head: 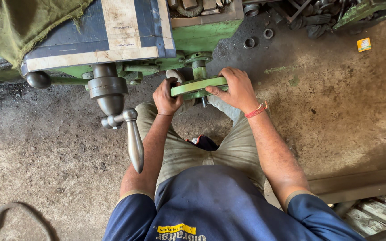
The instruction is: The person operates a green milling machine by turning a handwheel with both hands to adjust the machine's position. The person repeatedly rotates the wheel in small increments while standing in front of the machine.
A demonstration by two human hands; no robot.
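Observation:
A green handwheel [194, 85] sticks out from the front of a green machine [202, 33], seen from above. My left hand [166, 96] grips the wheel's left end. My right hand [235, 89] is closed over its right rim, a red thread on the wrist. Both hands sit in front of my knees, close under the machine's edge.
A steel crank with a long tapered handle [134, 138] juts out to the left of my left arm. A round black knob [38, 79] is further left. Metal rings [249, 43] lie on the dirt floor. Wooden boards [376, 214] are at lower right, a hose [5, 214] at lower left.

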